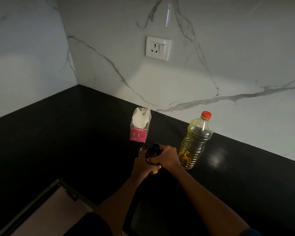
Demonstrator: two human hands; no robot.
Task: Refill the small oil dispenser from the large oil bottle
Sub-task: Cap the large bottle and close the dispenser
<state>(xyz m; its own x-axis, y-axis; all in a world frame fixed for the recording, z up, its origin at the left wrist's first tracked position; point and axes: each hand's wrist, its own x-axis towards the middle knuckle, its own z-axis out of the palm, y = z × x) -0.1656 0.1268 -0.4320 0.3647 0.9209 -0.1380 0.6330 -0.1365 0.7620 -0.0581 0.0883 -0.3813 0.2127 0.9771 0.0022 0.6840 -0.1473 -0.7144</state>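
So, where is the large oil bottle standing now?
In the head view, the large oil bottle stands upright on the black counter, just right of the right hand, near the marble wall.

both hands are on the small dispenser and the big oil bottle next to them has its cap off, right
Not quite: the head view shows the red cap on the big oil bottle. The left hand and right hand do hold the small dispenser.
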